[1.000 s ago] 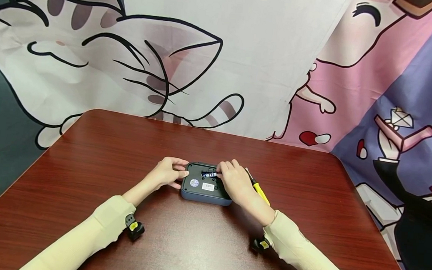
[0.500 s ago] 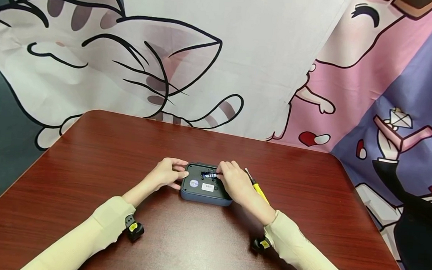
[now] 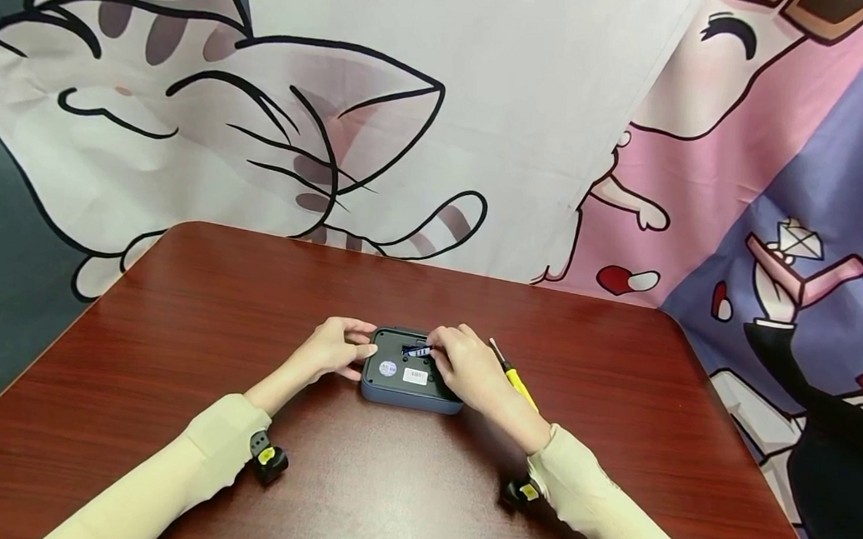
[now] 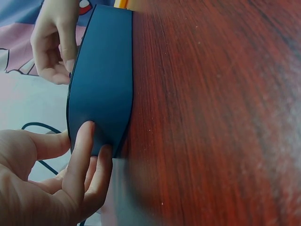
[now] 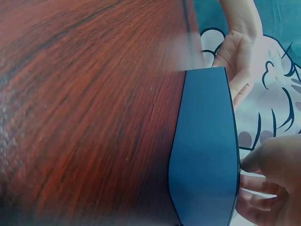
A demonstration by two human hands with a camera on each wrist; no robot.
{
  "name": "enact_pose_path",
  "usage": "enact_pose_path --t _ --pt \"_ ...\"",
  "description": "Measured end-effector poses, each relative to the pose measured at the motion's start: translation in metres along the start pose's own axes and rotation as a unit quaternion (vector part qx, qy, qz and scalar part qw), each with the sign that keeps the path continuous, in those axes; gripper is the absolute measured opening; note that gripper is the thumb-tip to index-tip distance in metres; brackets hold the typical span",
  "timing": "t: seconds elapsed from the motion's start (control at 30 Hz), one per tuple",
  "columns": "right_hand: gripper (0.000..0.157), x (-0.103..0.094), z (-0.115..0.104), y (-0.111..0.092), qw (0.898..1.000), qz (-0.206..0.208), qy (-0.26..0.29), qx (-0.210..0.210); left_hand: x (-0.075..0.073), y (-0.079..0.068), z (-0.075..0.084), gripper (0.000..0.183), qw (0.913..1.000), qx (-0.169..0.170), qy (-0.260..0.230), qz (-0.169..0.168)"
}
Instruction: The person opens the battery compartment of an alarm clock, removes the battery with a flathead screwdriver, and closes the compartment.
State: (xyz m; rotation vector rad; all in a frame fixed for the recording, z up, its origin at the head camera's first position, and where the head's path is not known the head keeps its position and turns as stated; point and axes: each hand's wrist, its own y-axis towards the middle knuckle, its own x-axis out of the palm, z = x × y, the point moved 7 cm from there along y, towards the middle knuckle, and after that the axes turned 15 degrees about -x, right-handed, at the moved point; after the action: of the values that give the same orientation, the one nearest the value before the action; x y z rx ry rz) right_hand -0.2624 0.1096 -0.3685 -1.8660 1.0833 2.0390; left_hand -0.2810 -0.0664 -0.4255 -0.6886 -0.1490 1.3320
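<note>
Small blue-and-white cylinder (image 3: 419, 351) apparently being worked into top of box (image 3: 409, 400); steady box and careful seating seemingly called for next. Box set on table (image 3: 295, 494), long axis left-right, left end clamped by left hand (image 3: 330, 348). Cylinder slightly skewed to it, right end pointed at right hand (image 3: 467, 368); whether pinched, cannot be told.

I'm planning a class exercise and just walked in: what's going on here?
A person's left hand grips the left end of a dark blue box on the table. The right hand is at a small blue and white piece, perhaps a battery, on its upper face; whether it pinches it is unclear. A yellow screwdriver lies to the right.
</note>
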Motion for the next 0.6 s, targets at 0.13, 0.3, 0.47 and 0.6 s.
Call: enact_pose_path --t 0.13,0.3,0.47,0.6 --pt "0.009 -0.0006 -0.0013 -0.0003 1.000 0.017 0.010 -0.013 0.0006 -0.0005 0.0000 0.041 1.0000 -0.001 0.001 -0.001" --pt "0.009 -0.0021 -0.0026 -0.0009 0.999 0.029 0.018 -0.024 0.0003 -0.0005 0.0001 0.041 1.0000 -0.003 0.004 0.001" --pt "0.010 -0.0039 -0.0028 -0.0014 0.999 0.041 0.017 -0.024 0.0001 -0.0012 0.0014 0.041 1.0000 0.004 0.000 -0.004" --pt "0.012 -0.0048 -0.0038 -0.0015 0.998 0.054 0.015 -0.028 0.0006 -0.0025 0.0031 0.041 0.9999 0.012 -0.004 -0.009"
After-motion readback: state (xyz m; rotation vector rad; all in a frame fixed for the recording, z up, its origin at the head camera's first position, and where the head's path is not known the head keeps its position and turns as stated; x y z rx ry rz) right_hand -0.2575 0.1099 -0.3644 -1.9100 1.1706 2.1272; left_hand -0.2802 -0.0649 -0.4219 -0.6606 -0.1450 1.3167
